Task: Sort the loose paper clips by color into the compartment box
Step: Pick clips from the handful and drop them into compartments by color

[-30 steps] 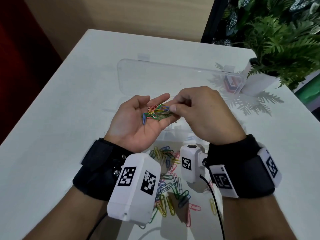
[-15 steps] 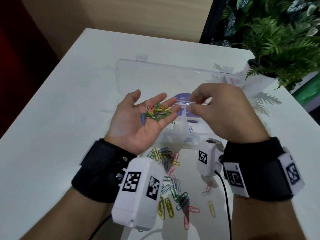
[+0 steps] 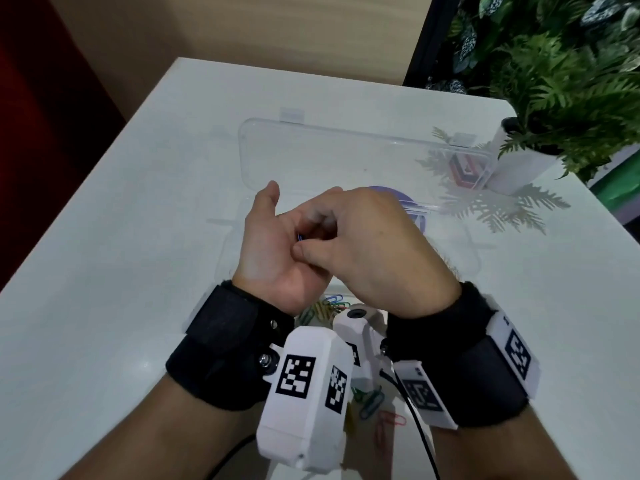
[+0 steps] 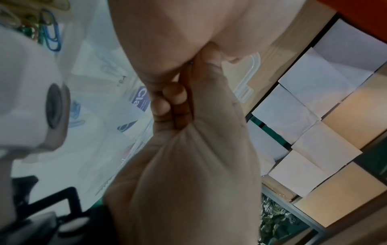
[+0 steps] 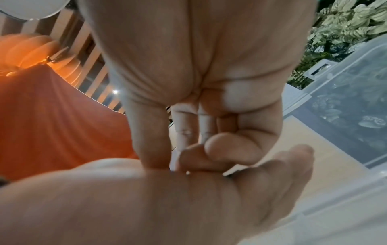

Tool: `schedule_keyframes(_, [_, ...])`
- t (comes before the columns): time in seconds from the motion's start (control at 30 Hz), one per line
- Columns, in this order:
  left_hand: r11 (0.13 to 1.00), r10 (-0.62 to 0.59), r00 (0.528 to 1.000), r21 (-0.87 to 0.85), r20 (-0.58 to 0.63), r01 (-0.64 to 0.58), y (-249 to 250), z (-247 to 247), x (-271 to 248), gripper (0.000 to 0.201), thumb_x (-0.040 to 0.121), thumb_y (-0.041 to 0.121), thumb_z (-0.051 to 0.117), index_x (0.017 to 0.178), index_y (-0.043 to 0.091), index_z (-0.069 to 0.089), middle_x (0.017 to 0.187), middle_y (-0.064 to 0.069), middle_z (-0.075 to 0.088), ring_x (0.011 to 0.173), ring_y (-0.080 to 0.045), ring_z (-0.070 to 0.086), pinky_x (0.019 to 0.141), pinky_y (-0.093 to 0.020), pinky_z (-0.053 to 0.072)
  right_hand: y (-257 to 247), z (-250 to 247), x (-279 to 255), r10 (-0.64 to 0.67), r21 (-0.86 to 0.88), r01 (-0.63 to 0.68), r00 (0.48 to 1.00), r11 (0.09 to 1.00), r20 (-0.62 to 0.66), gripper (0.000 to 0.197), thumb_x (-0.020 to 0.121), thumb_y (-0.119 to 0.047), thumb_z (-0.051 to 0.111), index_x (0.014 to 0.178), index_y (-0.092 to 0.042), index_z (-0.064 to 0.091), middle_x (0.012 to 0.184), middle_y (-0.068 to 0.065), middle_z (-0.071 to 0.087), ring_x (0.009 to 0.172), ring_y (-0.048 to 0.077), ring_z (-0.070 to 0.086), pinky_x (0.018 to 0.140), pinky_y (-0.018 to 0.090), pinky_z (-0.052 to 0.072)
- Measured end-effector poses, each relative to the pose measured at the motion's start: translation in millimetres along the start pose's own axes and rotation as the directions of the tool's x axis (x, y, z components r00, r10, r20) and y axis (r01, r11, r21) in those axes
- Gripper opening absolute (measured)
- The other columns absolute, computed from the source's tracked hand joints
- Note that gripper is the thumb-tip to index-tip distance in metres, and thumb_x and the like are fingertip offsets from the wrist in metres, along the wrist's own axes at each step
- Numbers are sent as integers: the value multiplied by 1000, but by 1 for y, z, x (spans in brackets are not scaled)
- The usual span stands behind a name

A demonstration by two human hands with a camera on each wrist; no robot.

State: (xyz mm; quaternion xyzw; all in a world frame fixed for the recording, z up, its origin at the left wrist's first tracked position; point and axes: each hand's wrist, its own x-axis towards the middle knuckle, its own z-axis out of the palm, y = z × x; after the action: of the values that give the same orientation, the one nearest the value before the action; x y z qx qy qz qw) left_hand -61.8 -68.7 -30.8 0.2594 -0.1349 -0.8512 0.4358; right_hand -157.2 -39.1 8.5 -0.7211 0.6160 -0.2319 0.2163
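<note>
My left hand (image 3: 273,244) lies palm up above the table, cupping a small heap of coloured clips that my right hand (image 3: 304,242) now mostly hides. The right thumb and forefinger meet in the left palm and pinch a blue paper clip (image 3: 300,237). The right wrist view shows that same pinch, with the right hand (image 5: 173,164) pressed against the left palm (image 5: 146,199). The clear compartment box (image 3: 478,268) lies under and beyond the hands, its lid (image 3: 346,157) folded back. Loose clips (image 3: 372,400) lie on the table beneath my wrists, and more loose clips (image 4: 50,38) show in the left wrist view.
A potted fern in a white pot (image 3: 519,164) stands at the back right, close to the lid's corner. A small red and black object (image 3: 465,169) shows through the lid. The white table (image 3: 121,271) ends at edges on the left and at the far side.
My right hand has come back from over the box to the left palm and closed thumb and forefinger there. The clips in the palm are now mostly covered.
</note>
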Motion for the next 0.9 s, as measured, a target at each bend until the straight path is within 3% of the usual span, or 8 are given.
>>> schedule_keyframes(0.13, [1000,16,1000,-2,24,-16,-1,-3,1,77,94,57,24,131,-5,51,130,-20,57,127,-32,51,111,-45,32,1,3,2,12,-21,-12,1000,1000,-1,20,78,-14,61,92,-24,72,83,-6,70,80,9,64,70,29,54])
schedule_keyframes(0.2, [1000,15,999,12,35,-15,-3,-2,0,76,94,56,24,121,-6,59,117,-19,61,122,-31,55,108,-43,36,1,3,2,10,-27,-10,1000,1000,-10,24,77,-10,58,92,-22,72,82,-6,70,79,10,63,69,28,54])
schedule_keyframes(0.3, [1000,9,998,-11,68,-8,-3,-1,-1,78,96,51,23,84,-8,73,88,-20,70,83,-27,71,83,-34,54,3,-1,1,9,-30,-11,999,999,-48,22,80,-9,56,92,-20,72,76,-7,67,76,10,60,65,20,47])
schedule_keyframes(0.33, [999,12,997,-33,78,-9,-2,0,-1,78,96,49,23,82,-9,73,86,-22,70,76,-27,72,76,-32,57,4,-4,1,10,-18,-11,997,1000,-75,20,80,-9,57,89,-21,72,75,-8,67,74,9,59,63,18,44])
schedule_keyframes(0.47, [994,34,999,-106,31,-31,3,1,1,61,96,38,32,123,-12,53,122,-32,59,110,-39,61,101,-43,46,23,-25,3,51,117,-25,973,993,-226,16,77,-10,60,76,-24,68,65,-6,65,56,5,53,54,21,43])
schedule_keyframes(0.6, [997,38,999,-66,-6,-38,8,1,2,48,95,24,38,125,-10,52,118,-32,61,109,-45,61,96,-48,49,59,-45,2,137,-40,-160,932,986,-336,17,79,-7,57,76,-21,67,64,-8,63,56,3,53,52,14,40])
schedule_keyframes(0.77, [1000,10,1000,-10,15,-10,10,1,1,46,93,19,37,125,-9,53,116,-30,63,108,-44,62,86,-52,51,83,-43,4,253,-161,-291,942,943,-218,17,81,-7,58,81,-19,71,77,-1,68,62,3,55,51,11,39])
schedule_keyframes(0.9, [1000,-4,999,9,42,4,10,0,1,46,93,18,36,126,-10,52,117,-31,62,109,-44,61,86,-52,51,69,-41,3,161,-117,-198,950,973,-266,8,81,-17,64,82,-17,72,76,-10,68,69,6,57,58,17,40])
